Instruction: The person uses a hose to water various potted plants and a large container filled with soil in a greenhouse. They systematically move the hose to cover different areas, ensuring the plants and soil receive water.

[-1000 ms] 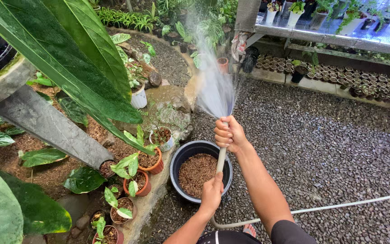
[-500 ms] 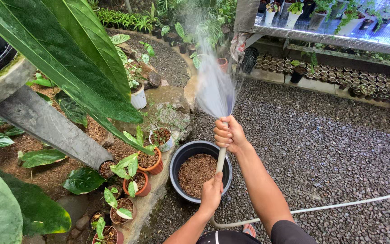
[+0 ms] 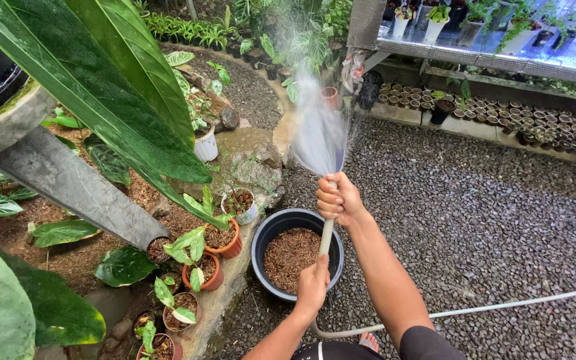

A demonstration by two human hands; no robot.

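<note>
Nothing has shifted: both hands' fingers stay wrapped round the pale hose [image 3: 327, 235], fanning a white spray [image 3: 318, 133].

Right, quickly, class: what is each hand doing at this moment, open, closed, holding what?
Left hand: closed around the pale, thin garden hose, lower down.
Right hand: closed around the hose's spraying end, where water fans out.
</note>
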